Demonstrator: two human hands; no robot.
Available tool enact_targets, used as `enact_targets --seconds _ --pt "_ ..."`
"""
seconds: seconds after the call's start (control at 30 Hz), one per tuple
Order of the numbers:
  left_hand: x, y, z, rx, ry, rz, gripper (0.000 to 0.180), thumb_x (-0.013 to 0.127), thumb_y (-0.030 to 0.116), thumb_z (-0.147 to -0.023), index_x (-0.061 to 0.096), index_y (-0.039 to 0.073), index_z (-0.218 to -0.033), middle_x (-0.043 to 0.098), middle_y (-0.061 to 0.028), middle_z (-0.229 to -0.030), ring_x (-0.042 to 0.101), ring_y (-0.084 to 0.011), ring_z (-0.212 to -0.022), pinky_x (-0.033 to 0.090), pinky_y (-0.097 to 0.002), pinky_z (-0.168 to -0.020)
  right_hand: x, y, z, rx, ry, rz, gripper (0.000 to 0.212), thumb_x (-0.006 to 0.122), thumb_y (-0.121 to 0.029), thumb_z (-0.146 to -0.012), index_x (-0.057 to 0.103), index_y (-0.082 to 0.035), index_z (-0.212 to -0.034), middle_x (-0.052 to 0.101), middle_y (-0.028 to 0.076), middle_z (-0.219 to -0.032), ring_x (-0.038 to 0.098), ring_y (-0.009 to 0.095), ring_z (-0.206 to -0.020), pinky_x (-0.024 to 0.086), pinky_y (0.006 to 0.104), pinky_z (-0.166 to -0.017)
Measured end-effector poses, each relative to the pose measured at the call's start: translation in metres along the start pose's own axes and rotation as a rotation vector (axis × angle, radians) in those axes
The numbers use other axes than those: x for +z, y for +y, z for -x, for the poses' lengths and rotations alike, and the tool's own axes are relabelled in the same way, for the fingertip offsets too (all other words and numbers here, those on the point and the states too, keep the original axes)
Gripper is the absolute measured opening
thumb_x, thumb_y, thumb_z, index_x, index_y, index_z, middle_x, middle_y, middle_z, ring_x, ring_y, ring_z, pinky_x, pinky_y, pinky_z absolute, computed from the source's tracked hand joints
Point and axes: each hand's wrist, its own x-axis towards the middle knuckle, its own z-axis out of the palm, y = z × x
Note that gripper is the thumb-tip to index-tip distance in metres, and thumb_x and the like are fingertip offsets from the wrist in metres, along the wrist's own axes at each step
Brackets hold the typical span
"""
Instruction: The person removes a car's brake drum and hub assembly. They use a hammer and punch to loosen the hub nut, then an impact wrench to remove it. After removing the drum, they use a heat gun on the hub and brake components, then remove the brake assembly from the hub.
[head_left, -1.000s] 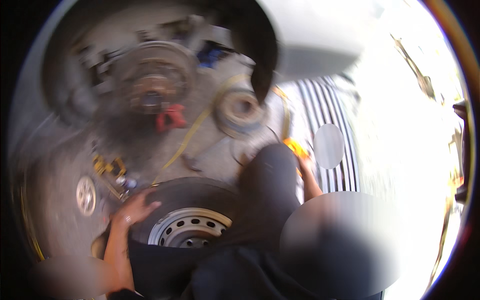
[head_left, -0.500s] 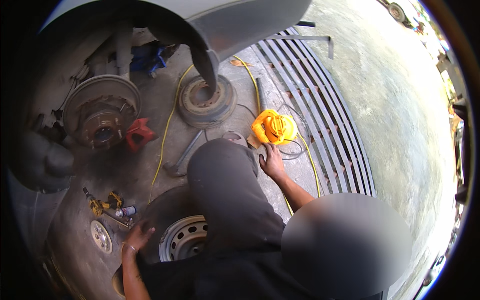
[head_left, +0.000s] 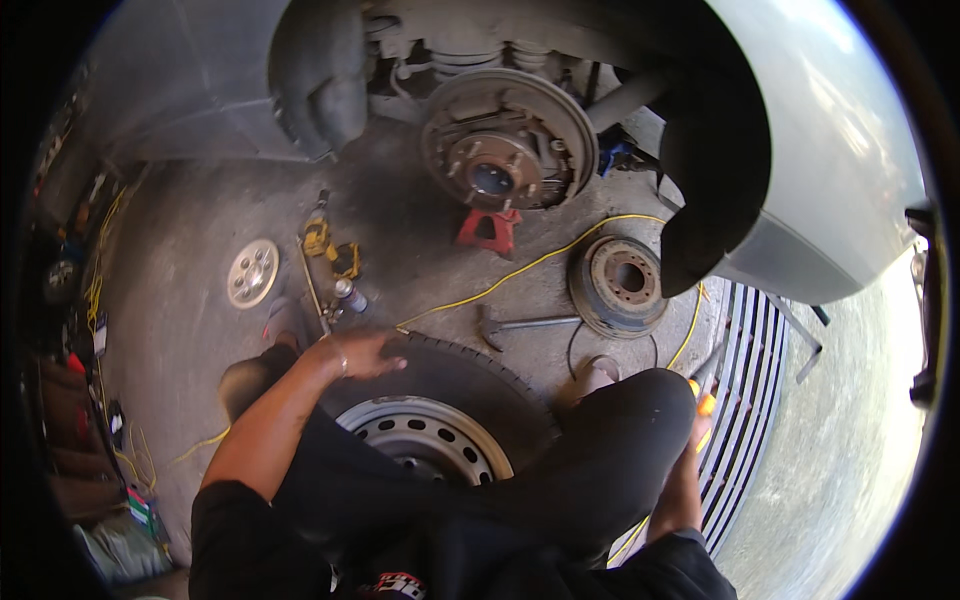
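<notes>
My left hand is over the upper left edge of a large tyre lying flat between my knees, its fingers stretched out with nothing in them. A silver steel wheel with round holes sits in the tyre. Beyond my right knee, my right hand is partly hidden next to an orange blower, of which only a small part shows. Whether its fingers grip the blower cannot be made out. Close to my left hand stand a spray can and a yellow cordless impact wrench.
A bare brake assembly hangs in the wheel arch above a red jack stand. A rusty brake drum and a hammer lie right of centre. Left lies a round silver cover. A yellow cord crosses the floor; a metal grate runs along the right.
The view has swung left, bringing the brake assembly to the middle. My left hand has come over the tyre's edge. My right hand and the blower are now mostly behind my knee.
</notes>
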Motion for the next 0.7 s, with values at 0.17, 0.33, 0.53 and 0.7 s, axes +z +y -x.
enact_targets --seconds 0.17,0.33,0.53,0.7 --pt "-0.004 0.012 -0.004 0.083 0.034 0.013 0.060 0.060 0.049 -0.095 0.053 0.009 -0.140 0.063 -0.0219 -0.126 0.059 -0.0387 -0.120 0.046 -0.0468 -0.103 -0.127 -0.036 0.095 0.119 -0.059 -0.635 0.036 0.069 -0.018 -0.087 0.060 -0.003 -0.119 0.063 0.007 -0.093 0.061 0.017 -0.072 0.050 0.0332 -0.057" --pt "-0.006 0.031 -0.011 0.201 -0.008 0.034 0.059 0.061 0.049 -0.095 0.054 0.010 -0.139 0.063 -0.0223 -0.125 0.059 -0.0384 -0.121 0.045 -0.0475 -0.102 -0.232 -0.094 0.184 -0.230 -0.043 -0.470 0.046 0.067 -0.014 -0.084 0.055 -0.002 -0.126 0.062 0.008 -0.102 0.057 0.013 -0.068 0.046 0.0278 -0.056" --pt "-0.018 0.047 -0.012 0.252 -0.063 -0.009 0.065 0.063 0.048 -0.095 0.050 0.005 -0.141 0.058 -0.0230 -0.133 0.058 -0.0383 -0.121 0.045 -0.0451 -0.104 -0.343 -0.178 0.265 -0.594 -0.131 -0.588 0.061 0.078 -0.026 -0.081 0.050 0.007 -0.125 0.061 0.010 -0.092 0.051 0.009 -0.052 0.042 0.0229 -0.051" --pt "-0.044 0.093 0.021 0.584 0.051 0.539 0.076 0.061 0.050 -0.096 0.035 0.005 -0.152 0.038 -0.0228 -0.151 0.042 -0.0383 -0.140 0.038 -0.0465 -0.114 -0.334 -0.296 0.313 -0.679 -0.278 -0.729 0.082 0.087 -0.038 -0.075 0.046 0.010 -0.128 0.060 0.011 -0.081 0.053 0.009 -0.047 0.041 0.0219 -0.041"
